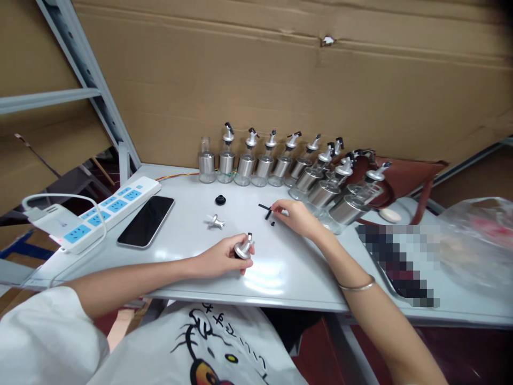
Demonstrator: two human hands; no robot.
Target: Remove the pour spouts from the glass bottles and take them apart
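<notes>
My left hand (228, 255) is closed around a metal pourer spout (243, 249), held just above the front of the table with its narrow tip pointing up. My right hand (294, 215) reaches over the table, thumb and fingertips pinched on the end of a small black strip (268, 215). Another black strip (263, 206) lies beside it, and a tiny black cap (273, 224) rests just below those fingers. Between the hands and the power strip lie a second, silver spout part (217, 222) and a round black stopper (220, 200).
Several glass bottles with steel sleeves (263, 167) line the back, most with spouts; the leftmost bottle (207, 163) has none. At left are a power strip (140, 188) and a phone (146, 221). A brown bag (412, 172) and a plastic bag (476, 240) sit at right.
</notes>
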